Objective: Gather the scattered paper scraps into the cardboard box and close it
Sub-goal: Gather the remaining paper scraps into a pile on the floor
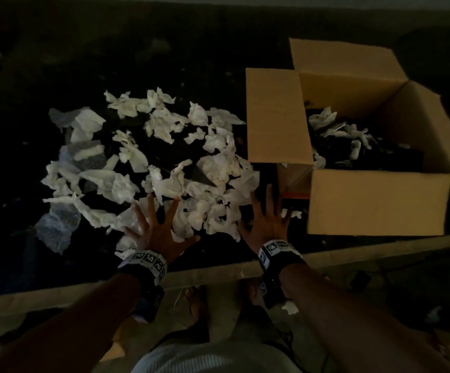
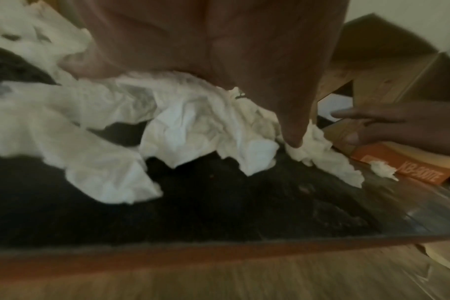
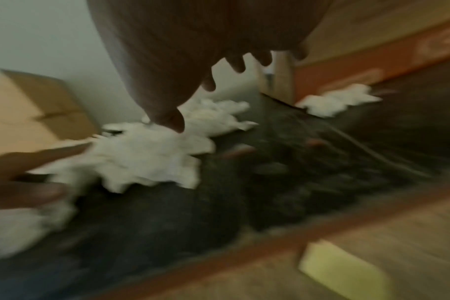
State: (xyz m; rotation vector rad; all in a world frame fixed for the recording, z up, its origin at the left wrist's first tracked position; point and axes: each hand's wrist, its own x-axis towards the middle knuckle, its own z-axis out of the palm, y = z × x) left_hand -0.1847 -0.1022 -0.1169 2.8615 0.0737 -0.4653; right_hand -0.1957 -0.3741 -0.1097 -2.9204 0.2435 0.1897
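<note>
Scraps (image 1: 164,157) lie beyond both splayed, empty hands, left hand (image 1: 159,230), right hand (image 1: 267,222), beside the open cardboard box (image 1: 374,203).

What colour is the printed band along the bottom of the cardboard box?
Orange with pale lettering, on the band of the cardboard box; clearest in the left wrist view.

Crumpled white scraps (image 1: 164,162) beside open box (image 1: 380,205).

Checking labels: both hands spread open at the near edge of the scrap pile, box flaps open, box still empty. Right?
Wrong on one point: the cardboard box already holds some paper scraps, as the head view shows. The rest stands: left hand and right hand spread open by the pile, flaps open.
</note>
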